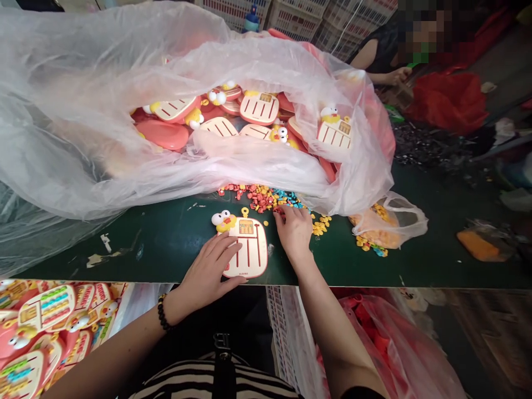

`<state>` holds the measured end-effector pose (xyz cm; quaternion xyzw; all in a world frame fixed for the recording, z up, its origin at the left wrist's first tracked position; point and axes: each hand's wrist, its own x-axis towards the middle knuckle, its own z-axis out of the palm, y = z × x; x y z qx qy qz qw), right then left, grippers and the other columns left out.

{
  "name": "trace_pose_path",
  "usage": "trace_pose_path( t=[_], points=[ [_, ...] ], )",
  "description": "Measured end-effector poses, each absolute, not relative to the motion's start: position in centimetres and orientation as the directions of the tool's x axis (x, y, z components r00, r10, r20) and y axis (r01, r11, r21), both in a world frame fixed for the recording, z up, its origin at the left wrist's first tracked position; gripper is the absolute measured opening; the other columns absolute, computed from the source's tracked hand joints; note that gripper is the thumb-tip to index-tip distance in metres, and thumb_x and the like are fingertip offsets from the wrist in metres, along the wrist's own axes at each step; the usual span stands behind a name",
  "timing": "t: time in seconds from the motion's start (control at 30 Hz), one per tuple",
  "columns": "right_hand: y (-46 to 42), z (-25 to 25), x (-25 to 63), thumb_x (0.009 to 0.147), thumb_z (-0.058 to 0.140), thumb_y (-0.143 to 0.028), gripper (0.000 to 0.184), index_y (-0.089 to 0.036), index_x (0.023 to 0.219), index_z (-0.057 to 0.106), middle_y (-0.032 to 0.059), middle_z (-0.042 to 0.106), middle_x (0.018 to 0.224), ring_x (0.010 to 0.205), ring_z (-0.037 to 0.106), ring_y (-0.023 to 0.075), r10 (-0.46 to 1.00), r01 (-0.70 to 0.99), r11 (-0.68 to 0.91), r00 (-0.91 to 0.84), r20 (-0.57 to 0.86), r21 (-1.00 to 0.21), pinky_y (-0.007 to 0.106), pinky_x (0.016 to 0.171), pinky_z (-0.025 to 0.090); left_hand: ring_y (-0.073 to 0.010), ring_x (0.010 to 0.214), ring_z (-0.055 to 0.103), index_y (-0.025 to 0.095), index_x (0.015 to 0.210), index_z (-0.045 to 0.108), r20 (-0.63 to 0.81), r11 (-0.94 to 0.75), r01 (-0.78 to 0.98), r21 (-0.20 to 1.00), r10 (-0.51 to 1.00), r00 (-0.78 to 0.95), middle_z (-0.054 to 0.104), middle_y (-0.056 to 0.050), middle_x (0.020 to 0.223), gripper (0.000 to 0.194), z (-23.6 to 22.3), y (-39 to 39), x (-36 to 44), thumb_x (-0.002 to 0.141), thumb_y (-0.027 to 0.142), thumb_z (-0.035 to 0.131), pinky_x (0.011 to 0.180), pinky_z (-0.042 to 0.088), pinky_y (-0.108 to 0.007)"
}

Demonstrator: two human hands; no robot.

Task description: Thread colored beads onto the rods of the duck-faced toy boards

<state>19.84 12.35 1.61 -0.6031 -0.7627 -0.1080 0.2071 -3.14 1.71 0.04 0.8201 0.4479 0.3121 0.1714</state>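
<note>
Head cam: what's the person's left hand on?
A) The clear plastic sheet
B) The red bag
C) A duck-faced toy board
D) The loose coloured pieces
C. The left hand lies flat with spread fingers on the duck-faced toy board, which sits on the green table; a beaded bracelet circles that wrist.

Stacked plastic crates (297, 16) in the background
</note>
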Motion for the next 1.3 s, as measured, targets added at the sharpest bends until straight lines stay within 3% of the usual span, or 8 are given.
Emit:
trace_pose_path(
  t=[0.07, 0.17, 0.43, 0.6, 0.8, 1.03, 1.17, 1.3],
  points=[
    [12.5, 1.2, 19.3, 0.088, 0.052, -0.022, 0.019, -0.016, 0.095, 0.068, 0.0122, 0.071, 0.086, 0.082, 0.057, 0.0275, 0.874, 0.967, 0.253, -0.215, 0.436, -0.030, 0.041, 0.073, 0.045, -0.0294, 0.130, 0.044, 0.017, 0.131, 0.046, 0.359, -0.542, 0.639, 0.546, 0.840, 0.406, 0.053, -0.015, 0.133, 0.054, 0.1, 1.6, -3.0, 0.086, 0.043, 0.059, 0.108, 0.038, -0.050],
    [12.1, 1.3, 19.1, 0.088, 0.050, -0.018, 0.020, -0.016, 0.094, 0.068, 0.0129, 0.070, 0.088, 0.083, 0.057, 0.0275, 0.883, 0.963, 0.261, -0.211, 0.419, -0.065, 0.041, 0.074, 0.046, -0.0299, 0.129, 0.044, 0.017, 0.130, 0.048, 0.357, -0.536, 0.655, 0.532, 0.844, 0.401, 0.055, -0.015, 0.131, 0.052, 0.2, 1.6, -2.9, 0.086, 0.043, 0.059, 0.107, 0.040, -0.051],
    [8.9, 2.2, 16.5, 0.093, 0.048, -0.025, 0.024, -0.024, 0.095, 0.071, 0.0063, 0.069, 0.097, 0.087, 0.065, 0.0189, 0.878, 0.793, 0.402, -0.192, 0.439, -0.457, 0.033, 0.076, 0.055, -0.0316, 0.131, 0.042, 0.017, 0.126, 0.051, 0.345, -0.560, 0.680, 0.473, 0.828, 0.442, 0.052, -0.015, 0.134, 0.048, 0.1, 1.6, -3.0, 0.086, 0.041, 0.058, 0.108, 0.037, -0.052],
    [7.8, 1.4, 15.7, 0.094, 0.043, -0.020, 0.030, -0.023, 0.109, 0.070, 0.0076, 0.070, 0.114, 0.105, 0.064, 0.0209, 0.850, 0.789, 0.492, -0.343, 0.399, -0.369, 0.039, 0.090, 0.053, -0.0312, 0.130, 0.042, 0.016, 0.126, 0.050, 0.344, -0.566, 0.702, 0.433, 0.823, 0.451, 0.051, -0.015, 0.134, 0.048, 0.2, 1.6, -2.9, 0.086, 0.042, 0.057, 0.108, 0.037, -0.051],
    [6.7, 1.7, 16.3, 0.093, 0.042, -0.015, 0.041, -0.022, 0.130, 0.058, 0.0102, 0.058, 0.135, 0.125, 0.055, 0.0230, 0.883, 0.840, 0.455, -0.383, 0.272, -0.294, 0.041, 0.100, 0.046, -0.0310, 0.130, 0.043, 0.015, 0.125, 0.051, 0.341, -0.569, 0.707, 0.420, 0.821, 0.458, 0.052, -0.015, 0.133, 0.048, -0.1, 1.6, -2.8, 0.087, 0.043, 0.057, 0.110, 0.036, -0.051],
    [9.4, 2.6, 16.3, 0.091, 0.051, -0.020, 0.024, -0.024, 0.095, 0.074, 0.0046, 0.075, 0.100, 0.093, 0.070, 0.0196, 0.913, 0.758, 0.395, -0.261, 0.314, -0.519, 0.034, 0.084, 0.056, -0.0310, 0.131, 0.042, 0.015, 0.125, 0.052, 0.358, -0.581, 0.698, 0.418, 0.812, 0.461, 0.052, -0.015, 0.134, 0.048, -0.1, 1.6, -2.9, 0.086, 0.043, 0.059, 0.110, 0.036, -0.050],
    [9.7, 2.3, 16.0, 0.091, 0.053, -0.020, 0.021, -0.022, 0.092, 0.074, 0.0056, 0.075, 0.096, 0.090, 0.069, 0.0198, 0.858, 0.721, 0.473, -0.247, 0.449, -0.507, 0.036, 0.082, 0.058, -0.0312, 0.130, 0.043, 0.014, 0.124, 0.052, 0.350, -0.577, 0.700, 0.420, 0.815, 0.462, 0.053, -0.015, 0.133, 0.049, 0.0, 1.7, -2.8, 0.085, 0.043, 0.061, 0.110, 0.038, -0.050],
    [8.4, 1.3, 16.4, 0.091, 0.053, -0.017, 0.023, -0.022, 0.102, 0.073, 0.0073, 0.073, 0.108, 0.098, 0.068, 0.0211, 0.816, 0.710, 0.547, -0.335, 0.471, -0.443, 0.039, 0.087, 0.057, -0.0310, 0.130, 0.043, 0.014, 0.125, 0.051, 0.347, -0.571, 0.696, 0.435, 0.820, 0.456, 0.052, -0.015, 0.134, 0.049, 0.1, 1.6, -2.8, 0.085, 0.041, 0.061, 0.110, 0.038, -0.051]
  ],
)
